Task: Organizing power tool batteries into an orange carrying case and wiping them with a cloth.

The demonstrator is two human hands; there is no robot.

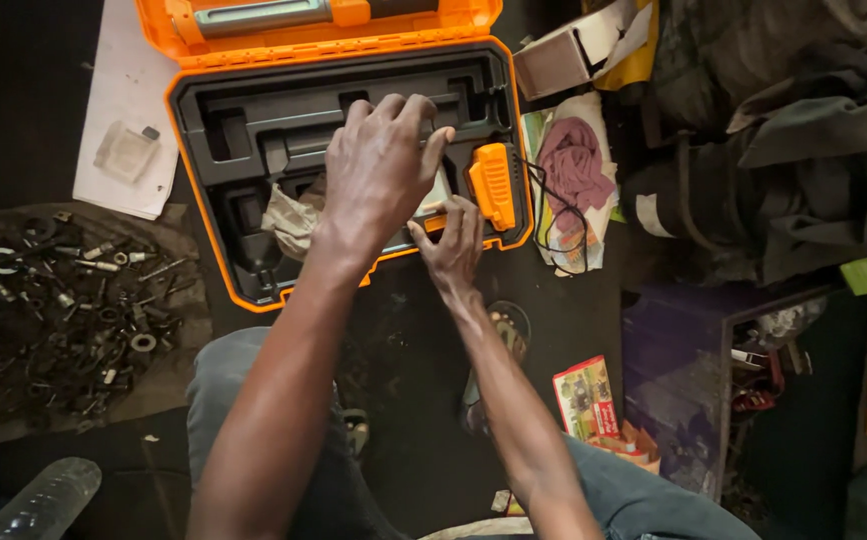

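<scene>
An open orange tool case [194, 215] with a black moulded insert lies on the dark floor in front of me. My left hand [379, 165] reaches into the middle of the insert, fingers curled down over something pale that it mostly hides. My right hand [451, 245] rests at the case's front edge, fingertips touching the same pale item next to an orange battery-like block [494, 185] seated at the right of the insert. A crumpled pale rag [292, 220] sits in the insert just left of my left wrist.
A heap of bolts, nuts and washers [64, 300] lies on a cloth at the left. White paper with a small clear box [126, 150] sits beside the case. A purple cloth [574, 165], dark clothing, a red packet [584, 395] and a plastic bottle [44, 500] surround me.
</scene>
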